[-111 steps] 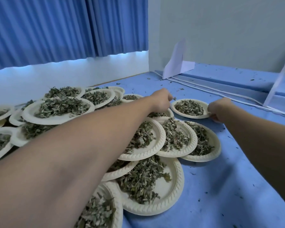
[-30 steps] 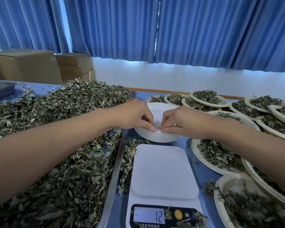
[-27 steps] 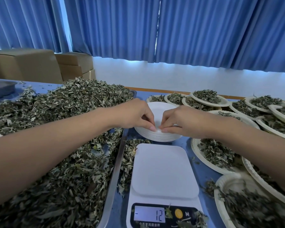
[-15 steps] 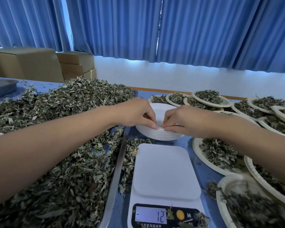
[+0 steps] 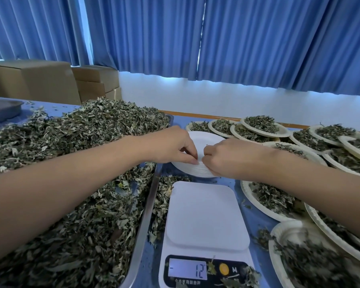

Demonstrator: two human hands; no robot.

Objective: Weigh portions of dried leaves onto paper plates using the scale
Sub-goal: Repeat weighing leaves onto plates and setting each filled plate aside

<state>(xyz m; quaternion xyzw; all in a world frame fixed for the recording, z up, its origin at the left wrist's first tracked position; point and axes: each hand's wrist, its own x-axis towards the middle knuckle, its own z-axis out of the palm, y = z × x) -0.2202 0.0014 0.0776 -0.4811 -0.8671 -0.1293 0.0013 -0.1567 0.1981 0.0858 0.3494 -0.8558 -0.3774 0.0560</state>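
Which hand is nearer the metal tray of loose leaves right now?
Left. The left hand lies across the tray rim, pinching the near edge of the empty plate stack. The right hand pinches that same edge from the stack's other side, clear of the tray.

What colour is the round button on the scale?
Yellow-orange; the button shows best in the head view.

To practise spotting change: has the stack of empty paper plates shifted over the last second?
No. The stack of empty paper plates sits just beyond the scale's far edge, as before; only the camera shifted slightly.
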